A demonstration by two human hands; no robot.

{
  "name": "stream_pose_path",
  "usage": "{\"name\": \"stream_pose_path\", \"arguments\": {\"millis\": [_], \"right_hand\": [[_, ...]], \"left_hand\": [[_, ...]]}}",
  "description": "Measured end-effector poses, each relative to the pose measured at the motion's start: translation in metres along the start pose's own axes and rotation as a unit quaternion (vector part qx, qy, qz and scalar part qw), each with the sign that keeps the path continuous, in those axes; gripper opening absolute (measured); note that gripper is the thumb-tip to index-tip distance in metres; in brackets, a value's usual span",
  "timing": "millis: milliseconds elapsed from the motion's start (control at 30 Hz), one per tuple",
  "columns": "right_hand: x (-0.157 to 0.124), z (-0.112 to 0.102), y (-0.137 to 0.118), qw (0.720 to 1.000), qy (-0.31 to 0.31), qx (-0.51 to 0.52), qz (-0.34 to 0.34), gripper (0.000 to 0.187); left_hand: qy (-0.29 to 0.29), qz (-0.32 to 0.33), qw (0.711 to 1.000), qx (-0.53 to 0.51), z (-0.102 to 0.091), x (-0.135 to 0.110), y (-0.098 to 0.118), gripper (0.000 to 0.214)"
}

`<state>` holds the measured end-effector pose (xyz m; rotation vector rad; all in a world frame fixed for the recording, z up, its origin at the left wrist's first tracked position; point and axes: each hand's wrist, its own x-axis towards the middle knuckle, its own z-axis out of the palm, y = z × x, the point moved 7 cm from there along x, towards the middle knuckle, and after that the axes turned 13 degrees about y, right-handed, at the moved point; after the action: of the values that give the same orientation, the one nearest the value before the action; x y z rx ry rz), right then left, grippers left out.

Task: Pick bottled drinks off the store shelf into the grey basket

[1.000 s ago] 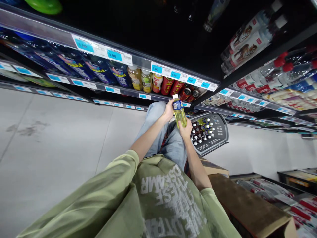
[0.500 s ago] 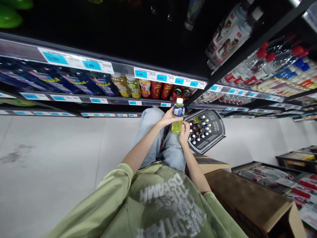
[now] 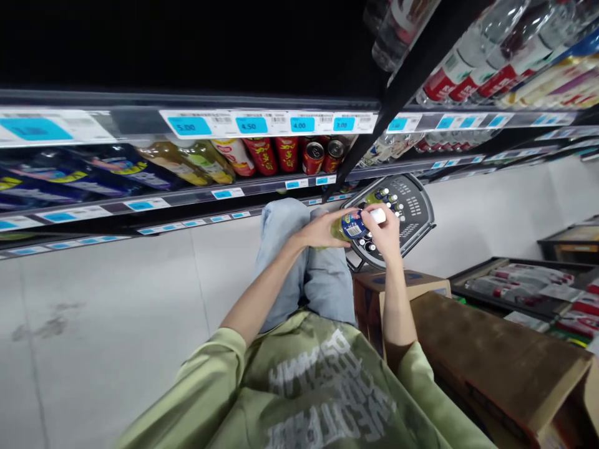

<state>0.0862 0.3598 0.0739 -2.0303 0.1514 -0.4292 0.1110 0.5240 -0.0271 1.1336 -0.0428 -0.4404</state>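
Observation:
A drink bottle (image 3: 354,226) with yellow-green liquid, a blue label and a white cap lies tilted between my hands, its cap end toward the right. My left hand (image 3: 322,231) is wrapped round its lower body. Up by the neck and white cap, my right hand (image 3: 384,235) grips the bottle with its fingers. Just beyond my right hand sits a grey shopping basket (image 3: 418,229) holding several white-capped bottles, partly hidden behind my hands and the held bottle.
Ahead stands a black shelf (image 3: 262,183) with blue bottles, juice bottles and red cans (image 3: 286,153). Red-labelled water bottles (image 3: 444,82) fill the shelf at right. Cardboard boxes (image 3: 496,355) stand close by my right arm. Pale floor (image 3: 116,318) stretches out on the left.
The bottle has gone from upright to tilted, cap toward the right. My right hand has shifted from its base to its cap end. The view has moved nearer the shelf.

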Motion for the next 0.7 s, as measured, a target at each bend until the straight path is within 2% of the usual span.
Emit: {"name": "stream_pose_path", "arguments": {"millis": [100,167,267,333,400,467,600,700], "right_hand": [[0.005,-0.008,-0.002,1.0,0.0,-0.023,-0.015,0.035],[0.005,-0.011,0.007,1.0,0.009,-0.022,-0.007,0.035],[0.005,-0.019,0.038,0.998,0.045,-0.012,0.032,0.037],[0.004,-0.031,0.068,0.992,0.101,-0.003,0.072,0.039],[0.003,-0.051,0.097,0.978,0.18,-0.003,0.106,0.039],[0.004,-0.072,0.12,0.963,0.242,-0.032,0.116,0.039],[0.016,-0.109,0.15,0.938,0.289,-0.168,0.089,0.04],[0.028,-0.134,0.178,0.909,0.321,-0.246,0.104,0.039]], "left_hand": [[0.009,-0.01,1.0,0.028,-0.002,-0.001,-0.004,0.073],[0.042,-0.03,0.998,0.036,-0.006,-0.002,-0.008,0.063],[0.091,-0.041,0.993,0.062,-0.011,-0.003,-0.016,0.056],[0.084,0.005,0.987,0.137,-0.01,-0.003,-0.018,0.064],[0.065,0.061,0.966,0.242,-0.01,-0.003,-0.023,0.074],[0.054,0.091,0.935,0.339,-0.014,-0.002,-0.034,0.069],[0.013,0.114,0.884,0.453,-0.015,0.0,-0.053,0.037],[-0.02,0.12,0.84,0.528,-0.007,0.001,-0.057,0.033]]}}
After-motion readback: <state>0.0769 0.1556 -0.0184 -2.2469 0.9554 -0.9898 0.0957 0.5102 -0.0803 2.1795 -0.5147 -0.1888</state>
